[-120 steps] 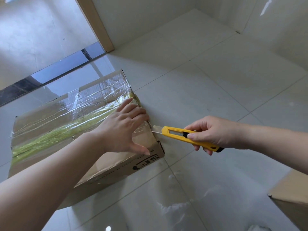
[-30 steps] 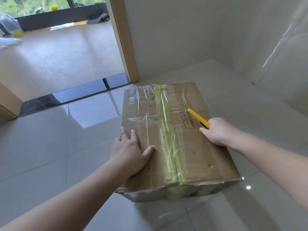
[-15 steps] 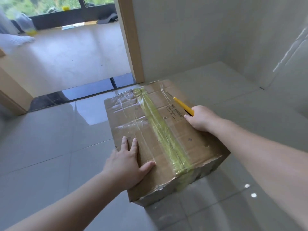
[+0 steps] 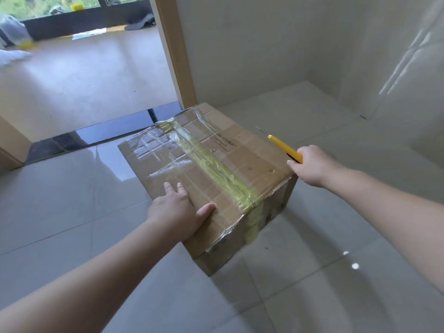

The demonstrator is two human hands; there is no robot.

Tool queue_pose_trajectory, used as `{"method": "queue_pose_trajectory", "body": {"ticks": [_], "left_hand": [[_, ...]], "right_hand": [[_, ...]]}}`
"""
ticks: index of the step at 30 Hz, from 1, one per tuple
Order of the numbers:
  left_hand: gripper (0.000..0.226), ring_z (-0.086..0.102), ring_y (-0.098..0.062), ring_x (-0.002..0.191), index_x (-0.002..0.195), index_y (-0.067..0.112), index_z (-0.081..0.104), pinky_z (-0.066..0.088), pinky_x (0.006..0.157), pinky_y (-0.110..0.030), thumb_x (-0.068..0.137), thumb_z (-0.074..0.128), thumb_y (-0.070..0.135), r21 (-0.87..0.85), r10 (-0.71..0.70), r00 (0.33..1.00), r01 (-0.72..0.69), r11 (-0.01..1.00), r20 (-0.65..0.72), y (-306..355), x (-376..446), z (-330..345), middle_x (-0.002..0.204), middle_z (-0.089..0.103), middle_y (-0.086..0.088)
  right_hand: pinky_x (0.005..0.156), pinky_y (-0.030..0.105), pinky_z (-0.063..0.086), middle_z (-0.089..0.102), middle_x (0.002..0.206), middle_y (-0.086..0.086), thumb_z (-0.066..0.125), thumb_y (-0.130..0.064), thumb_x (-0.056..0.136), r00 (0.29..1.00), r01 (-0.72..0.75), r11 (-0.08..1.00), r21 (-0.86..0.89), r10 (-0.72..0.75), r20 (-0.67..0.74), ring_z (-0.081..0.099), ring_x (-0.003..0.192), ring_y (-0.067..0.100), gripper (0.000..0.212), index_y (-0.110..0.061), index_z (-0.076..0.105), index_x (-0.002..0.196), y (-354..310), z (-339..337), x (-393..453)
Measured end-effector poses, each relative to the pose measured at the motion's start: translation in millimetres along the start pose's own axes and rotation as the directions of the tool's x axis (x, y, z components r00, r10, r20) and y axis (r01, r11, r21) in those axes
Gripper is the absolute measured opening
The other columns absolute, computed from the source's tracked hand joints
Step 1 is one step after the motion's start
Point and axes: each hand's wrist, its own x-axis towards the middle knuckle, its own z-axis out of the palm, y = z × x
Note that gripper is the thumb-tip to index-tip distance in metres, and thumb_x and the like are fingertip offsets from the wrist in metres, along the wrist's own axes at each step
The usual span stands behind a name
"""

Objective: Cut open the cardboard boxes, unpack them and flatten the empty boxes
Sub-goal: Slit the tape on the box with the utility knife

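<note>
A brown cardboard box lies flat on the tiled floor, its flaps closed. A strip of yellowish tape runs along its top seam, with clear tape beside it. My left hand presses flat on the box's near left corner, fingers straight and thumb spread. My right hand grips a yellow utility knife at the box's right edge. The knife points away from me, past the far right side. Its blade tip is thin and hard to make out.
A wooden door frame post stands just behind the box, with a doorway to another room on its left. A pale wall closes the back and right. Glossy floor tiles spread around the box.
The box has turned clockwise on the floor under my left hand. My right hand with the knife has slid off the box top to its right edge.
</note>
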Motion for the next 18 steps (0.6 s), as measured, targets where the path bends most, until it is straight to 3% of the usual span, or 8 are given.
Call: {"method": "queue_pose_trajectory", "body": {"ticks": [2, 5, 7, 9, 12, 14, 18], "left_hand": [[0.109, 0.046, -0.04, 0.124, 0.149, 0.008, 0.014, 0.042, 0.094, -0.038, 0.074, 0.019, 0.086, 0.026, 0.039, 0.999, -0.038, 0.999, -0.011, 19, 12, -6, 0.155, 0.013, -0.02], [0.105, 0.047, -0.039, 0.123, 0.147, 0.008, 0.025, 0.045, 0.087, -0.04, 0.076, 0.018, 0.084, 0.084, 0.064, 0.998, -0.063, 0.994, -0.005, 39, 29, -18, 0.152, 0.022, -0.021], [0.098, 0.051, -0.036, 0.118, 0.142, 0.014, 0.032, 0.045, 0.074, -0.038, 0.075, 0.019, 0.085, 0.163, 0.066, 0.998, -0.062, 0.985, -0.021, 48, 32, -23, 0.149, 0.032, -0.017], [0.088, 0.057, -0.03, 0.11, 0.134, 0.021, 0.039, 0.037, 0.062, -0.035, 0.074, 0.021, 0.084, 0.23, 0.134, 0.983, -0.102, 0.968, -0.125, 56, 25, -25, 0.143, 0.04, -0.008], [0.066, 0.059, -0.02, 0.092, 0.105, 0.027, 0.052, 0.03, 0.054, -0.029, 0.076, 0.025, 0.079, 0.23, 0.388, 0.863, -0.326, 0.917, -0.323, 67, 1, -25, 0.103, 0.053, 0.005], [0.054, 0.056, -0.015, 0.086, 0.086, 0.03, 0.05, 0.029, 0.053, -0.028, 0.076, 0.027, 0.077, 0.195, 0.53, 0.793, -0.493, 0.848, -0.299, 76, -12, -23, 0.086, 0.048, 0.01], [0.035, 0.046, -0.014, 0.069, 0.074, 0.027, 0.037, 0.028, 0.051, -0.027, 0.082, 0.041, 0.06, 0.106, 0.572, 0.802, -0.563, 0.82, -0.172, 80, -17, -14, 0.078, 0.041, 0.01]], "right_hand": [[0.046, 0.027, 0.022, 0.041, 0.059, 0.004, 0.055, -0.031, 0.091, 0.995, -0.078, 0.996, 0.051, 0.081, -0.065, 0.041, 0.054, 0.025, 0.04, -0.015, 0.038, 0.059, 25, -11, -17], [0.047, 0.028, 0.04, 0.048, 0.057, 0.007, 0.061, -0.025, 0.089, 0.971, -0.203, 0.885, 0.418, 0.237, -0.031, 0.048, 0.047, 0.023, 0.027, -0.01, 0.047, 0.072, 51, -15, -49], [0.049, 0.035, 0.052, 0.051, 0.062, 0.01, 0.063, -0.018, 0.088, 0.945, -0.265, 0.687, 0.677, 0.326, 0.038, 0.053, 0.046, 0.022, 0.02, -0.008, 0.048, 0.082, 60, -11, -69], [0.049, 0.033, 0.053, 0.054, 0.067, 0.011, 0.062, -0.017, 0.09, 0.899, -0.338, 0.455, 0.824, 0.415, 0.14, 0.055, 0.045, 0.018, 0.018, -0.009, 0.048, 0.082, 62, -3, -81], [0.05, 0.031, 0.054, 0.057, 0.069, 0.011, 0.056, -0.022, 0.094, 0.838, -0.434, 0.219, 0.874, 0.455, 0.303, 0.057, 0.046, 0.019, 0.018, -0.007, 0.053, 0.085, 56, 11, -86], [0.052, 0.032, 0.053, 0.059, 0.068, 0.012, 0.052, -0.024, 0.097, 0.833, -0.452, 0.163, 0.877, 0.43, 0.349, 0.057, 0.049, 0.022, 0.021, -0.005, 0.054, 0.087, 49, 21, -85], [0.051, 0.03, 0.048, 0.061, 0.064, 0.009, 0.049, -0.027, 0.098, 0.86, -0.416, 0.203, 0.887, 0.405, 0.311, 0.055, 0.051, 0.021, 0.026, -0.006, 0.055, 0.086, 37, 33, -81]]}}
